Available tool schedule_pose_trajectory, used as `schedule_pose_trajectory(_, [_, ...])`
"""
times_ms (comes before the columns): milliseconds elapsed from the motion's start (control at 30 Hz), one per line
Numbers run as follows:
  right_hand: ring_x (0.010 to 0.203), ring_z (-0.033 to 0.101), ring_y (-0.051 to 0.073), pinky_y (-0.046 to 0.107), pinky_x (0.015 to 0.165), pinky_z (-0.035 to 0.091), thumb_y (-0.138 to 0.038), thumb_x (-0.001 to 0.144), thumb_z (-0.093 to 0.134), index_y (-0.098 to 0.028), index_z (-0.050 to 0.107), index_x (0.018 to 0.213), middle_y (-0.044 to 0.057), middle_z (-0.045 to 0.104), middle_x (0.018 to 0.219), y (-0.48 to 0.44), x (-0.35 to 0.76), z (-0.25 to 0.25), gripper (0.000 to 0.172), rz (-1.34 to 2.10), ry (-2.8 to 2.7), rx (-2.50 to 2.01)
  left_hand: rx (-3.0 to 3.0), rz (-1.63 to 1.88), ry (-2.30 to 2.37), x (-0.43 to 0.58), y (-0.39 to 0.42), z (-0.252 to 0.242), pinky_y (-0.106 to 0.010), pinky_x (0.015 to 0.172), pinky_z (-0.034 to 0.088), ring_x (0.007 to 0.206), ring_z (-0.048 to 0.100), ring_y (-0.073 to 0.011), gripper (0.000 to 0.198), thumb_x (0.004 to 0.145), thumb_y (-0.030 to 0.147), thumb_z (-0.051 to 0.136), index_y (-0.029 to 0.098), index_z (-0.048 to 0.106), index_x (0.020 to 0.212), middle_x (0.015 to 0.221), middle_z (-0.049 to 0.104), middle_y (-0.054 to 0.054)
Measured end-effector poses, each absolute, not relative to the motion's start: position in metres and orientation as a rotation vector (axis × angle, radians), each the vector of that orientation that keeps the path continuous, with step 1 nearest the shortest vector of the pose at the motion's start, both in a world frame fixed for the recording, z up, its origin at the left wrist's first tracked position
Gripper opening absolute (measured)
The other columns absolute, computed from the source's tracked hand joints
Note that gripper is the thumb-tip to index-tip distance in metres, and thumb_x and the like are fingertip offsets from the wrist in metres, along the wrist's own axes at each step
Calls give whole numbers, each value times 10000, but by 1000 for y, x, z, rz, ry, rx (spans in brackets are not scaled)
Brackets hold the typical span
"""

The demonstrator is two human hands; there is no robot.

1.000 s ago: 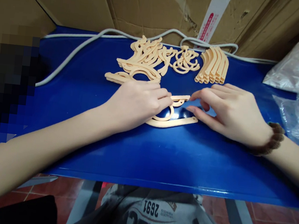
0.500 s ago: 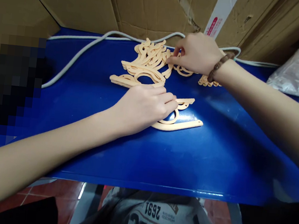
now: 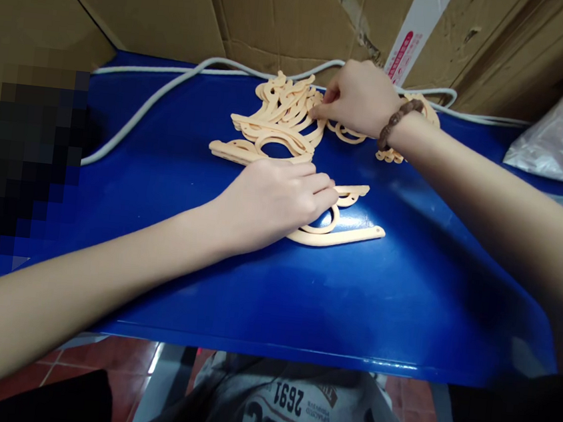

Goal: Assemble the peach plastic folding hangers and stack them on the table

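Two hands worked: the right hand's [image 3: 366, 99] bent fingers met the right edge of the heaped curved pieces [image 3: 275, 106], grasp unclear. The left hand [image 3: 275, 200], grip hidden, covered one end of a sideways-lying bar [image 3: 344, 237] on the desk [image 3: 301, 307].

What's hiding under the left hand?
Peeking out from under the left hand are a cream loop, a curved bar and a shorter piece. The parts beneath the palm are covered; whether they join can't be seen.
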State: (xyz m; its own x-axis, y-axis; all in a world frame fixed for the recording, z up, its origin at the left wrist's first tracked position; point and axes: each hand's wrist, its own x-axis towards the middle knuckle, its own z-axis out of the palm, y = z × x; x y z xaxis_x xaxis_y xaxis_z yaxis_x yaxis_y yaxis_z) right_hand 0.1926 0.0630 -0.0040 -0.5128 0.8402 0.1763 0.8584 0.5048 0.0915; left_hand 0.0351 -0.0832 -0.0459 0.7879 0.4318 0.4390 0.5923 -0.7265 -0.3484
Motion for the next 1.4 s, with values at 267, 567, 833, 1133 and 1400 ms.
schedule_pose_trajectory(267, [1216,718,332,470,1042,526,-416,966,715,-18,791,1196,250,783,1255,57,191,-2,465,-30,-2543,-1487,-2509,-481,-747,35,-84,-47,-331,650,546,897,795,-229,283,1098,115,512,135,791,1057,1139,847,-65])
schedule_pose_trajectory(567, [1211,689,277,484,1020,601,-457,1072,636,-157,683,1339,87,685,1349,74,194,-8,404,136,-2524,-1627,-2509,-448,-784,36,-83,-50,-325,634,523,919,790,-231,290,1101,123,501,144,787,1058,1133,846,-59])
schedule_pose_trajectory(833, [975,628,118,198,781,394,-617,1012,589,19,813,1093,5,700,849,74,202,-9,679,343,-2282,-1529,-2524,-429,-803,35,-84,-48,-329,650,527,941,791,-249,291,1103,126,495,128,782,1055,1132,843,-80])
schedule_pose_trajectory(1133, [642,408,35,200,592,279,-161,885,761,-80,698,822,-84,473,633,45,219,23,121,732,-1853,-1264,-2551,-444,-811,35,-84,-48,-323,645,525,962,791,-237,317,1104,111,484,145,799,1121,1178,838,-68])
schedule_pose_trajectory(1400, [733,670,127,281,757,556,-153,963,593,-175,635,883,13,706,867,-27,298,12,92,1247,-1658,-993,-2552,-535,-836,35,-84,-51,-314,636,524,944,789,-210,305,1096,90,502,153,799,1127,1181,835,-42])
